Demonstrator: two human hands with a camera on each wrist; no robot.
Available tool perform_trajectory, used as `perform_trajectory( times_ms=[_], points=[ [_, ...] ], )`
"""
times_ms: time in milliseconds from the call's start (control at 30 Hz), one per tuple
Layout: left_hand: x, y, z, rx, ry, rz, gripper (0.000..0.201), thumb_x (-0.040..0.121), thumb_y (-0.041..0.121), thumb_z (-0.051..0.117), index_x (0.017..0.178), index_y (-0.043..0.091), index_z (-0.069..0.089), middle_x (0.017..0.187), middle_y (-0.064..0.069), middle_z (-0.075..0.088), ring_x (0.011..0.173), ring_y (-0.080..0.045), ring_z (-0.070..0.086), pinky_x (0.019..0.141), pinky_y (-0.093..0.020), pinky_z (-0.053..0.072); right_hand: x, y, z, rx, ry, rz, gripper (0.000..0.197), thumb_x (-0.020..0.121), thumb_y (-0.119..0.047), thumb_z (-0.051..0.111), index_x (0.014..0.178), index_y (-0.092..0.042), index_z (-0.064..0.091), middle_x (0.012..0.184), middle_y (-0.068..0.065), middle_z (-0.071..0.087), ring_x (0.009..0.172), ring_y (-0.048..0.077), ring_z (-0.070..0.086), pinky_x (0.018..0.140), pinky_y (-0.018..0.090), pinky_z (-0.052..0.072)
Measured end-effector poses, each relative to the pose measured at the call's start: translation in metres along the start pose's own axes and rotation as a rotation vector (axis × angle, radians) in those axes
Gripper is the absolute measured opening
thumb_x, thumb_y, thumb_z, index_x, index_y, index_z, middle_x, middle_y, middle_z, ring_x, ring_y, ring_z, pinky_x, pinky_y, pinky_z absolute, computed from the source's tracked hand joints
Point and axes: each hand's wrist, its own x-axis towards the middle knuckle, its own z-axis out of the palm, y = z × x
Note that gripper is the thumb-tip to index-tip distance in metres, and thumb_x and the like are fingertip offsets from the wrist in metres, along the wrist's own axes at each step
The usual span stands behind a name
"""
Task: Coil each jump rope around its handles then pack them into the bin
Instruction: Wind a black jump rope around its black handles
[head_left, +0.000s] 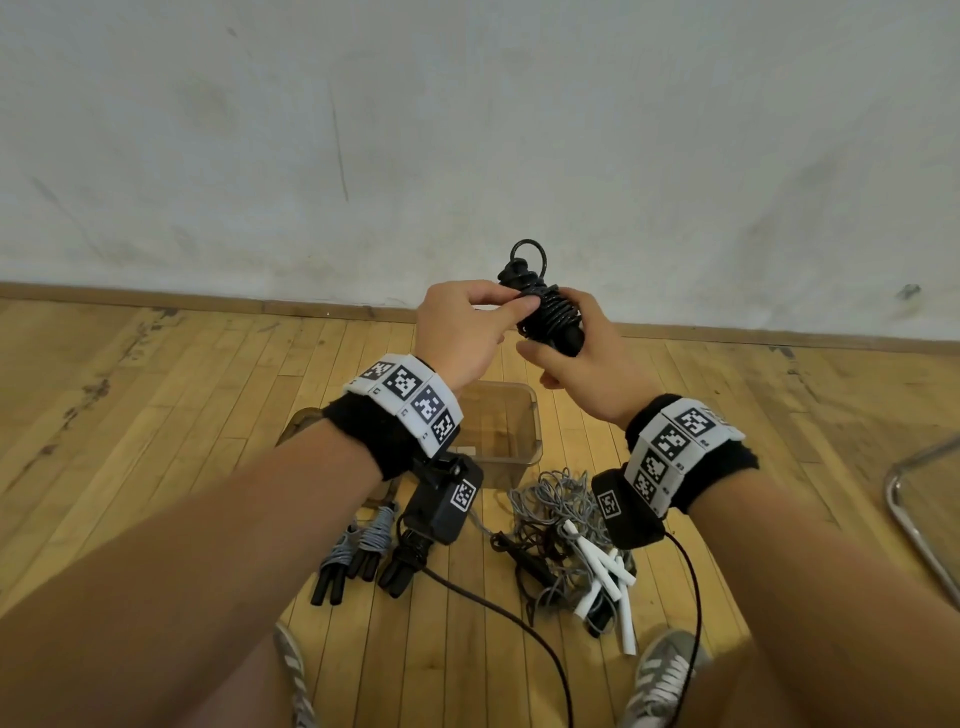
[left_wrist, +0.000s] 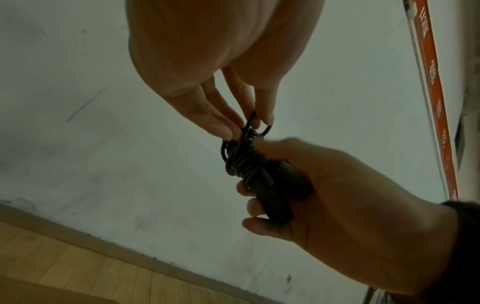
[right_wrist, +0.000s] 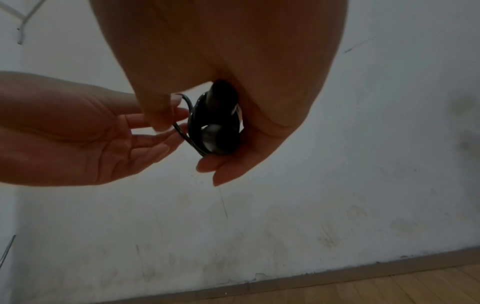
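Observation:
A black jump rope (head_left: 546, 310) is coiled round its two black handles and held up before the wall. My right hand (head_left: 574, 358) grips the handles from below; their butt ends (right_wrist: 221, 142) show in the right wrist view. My left hand (head_left: 519, 301) pinches a turn of the rope near the top of the coil, where a small loop (head_left: 528, 253) sticks up. From the left wrist, my left fingertips (left_wrist: 231, 131) hold that loop (left_wrist: 249, 125) above the coil. A clear plastic bin (head_left: 524, 441) stands on the floor below my hands.
Left of the bin lie three coiled ropes with black handles (head_left: 363, 545). To its right is a tangle of grey and black rope with white handles (head_left: 576, 535). A metal chair leg (head_left: 914, 525) is at the right edge. My shoes (head_left: 660, 675) are at the bottom.

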Motion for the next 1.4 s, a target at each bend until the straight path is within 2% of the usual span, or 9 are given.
perform_trajectory(
  times_ms=[167,400,533,667,800,900,1133,1300,1400],
  points=[
    [0.002,-0.004,-0.001,0.048,0.01,0.024,0.01,0.08,0.039,0.085,0.076,0.04,0.076,0.088,0.015,0.077,0.092,-0.006,0.072,0.091,-0.043,0.059,-0.004,-0.007,0.003,0.087,-0.017,0.009,0.036,0.107,-0.031,0.048,0.14,-0.024,0.036,0.105,0.005,0.066,0.085,0.03,0.071,0.079,0.044,0.062],
    [-0.002,-0.005,0.005,0.107,0.022,0.063,0.011,0.079,0.038,0.086,0.078,0.037,0.075,0.094,0.01,0.076,0.091,-0.012,0.072,0.087,-0.044,0.06,-0.003,-0.011,-0.002,0.207,-0.017,0.025,0.043,0.097,-0.006,0.061,0.124,-0.021,0.031,0.088,0.011,0.062,0.072,0.018,0.056,0.054,0.018,0.045],
    [-0.003,-0.008,0.009,0.066,0.054,0.015,0.012,0.079,0.029,0.088,0.082,0.02,0.08,0.078,0.003,0.077,0.074,-0.015,0.076,0.077,-0.043,0.064,-0.003,-0.008,0.003,0.048,-0.019,-0.02,0.049,0.097,-0.01,0.059,0.129,-0.026,0.025,0.111,0.029,0.066,0.075,0.028,0.06,0.069,0.038,0.053],
    [-0.002,-0.006,0.008,0.057,0.067,0.034,0.013,0.079,0.027,0.087,0.083,0.017,0.08,0.074,0.005,0.076,0.069,-0.012,0.075,0.075,-0.04,0.064,-0.005,-0.006,0.007,-0.001,0.028,-0.039,0.052,0.096,-0.041,0.063,0.134,-0.027,0.029,0.106,0.008,0.069,0.086,0.03,0.07,0.079,0.051,0.059],
    [-0.008,-0.001,0.007,0.013,0.012,0.075,0.007,0.089,0.021,0.079,0.094,0.017,0.082,0.088,0.002,0.079,0.077,-0.012,0.076,0.074,-0.037,0.065,-0.004,-0.008,0.003,0.077,0.039,0.011,0.035,0.104,-0.034,0.053,0.131,-0.022,0.035,0.1,0.008,0.065,0.075,0.022,0.068,0.055,0.021,0.049],
    [-0.011,0.001,0.008,0.017,-0.041,0.107,0.014,0.093,0.016,0.074,0.105,0.012,0.08,0.103,-0.004,0.077,0.082,-0.012,0.076,0.07,-0.03,0.064,-0.007,-0.012,-0.001,0.139,0.035,0.002,0.03,0.106,-0.036,0.049,0.127,-0.018,0.038,0.098,0.01,0.063,0.075,0.023,0.065,0.05,0.014,0.045],
    [-0.011,0.005,0.003,0.073,-0.142,0.179,0.017,0.096,0.016,0.07,0.111,0.015,0.079,0.114,0.002,0.062,0.091,-0.013,0.071,0.069,-0.024,0.062,-0.011,-0.014,0.0,0.217,-0.001,-0.009,0.026,0.107,-0.038,0.044,0.123,-0.018,0.042,0.107,0.011,0.066,0.079,0.026,0.068,0.051,0.018,0.048],
    [-0.01,0.001,0.002,0.093,-0.188,0.162,0.022,0.099,0.006,0.062,0.114,0.012,0.077,0.112,0.01,0.058,0.09,-0.006,0.072,0.069,-0.019,0.059,-0.012,-0.013,0.0,0.195,-0.011,0.026,0.031,0.104,-0.05,0.046,0.121,-0.024,0.044,0.107,0.011,0.069,0.075,0.036,0.073,0.058,0.039,0.049],
    [-0.01,0.001,0.002,0.071,-0.179,0.173,0.02,0.096,0.005,0.067,0.108,0.016,0.079,0.108,0.009,0.061,0.086,-0.009,0.074,0.068,-0.021,0.06,-0.012,-0.012,0.0,0.209,-0.006,0.031,0.026,0.106,-0.046,0.045,0.119,-0.025,0.046,0.109,0.014,0.068,0.076,0.037,0.073,0.056,0.037,0.047]
  ],
)
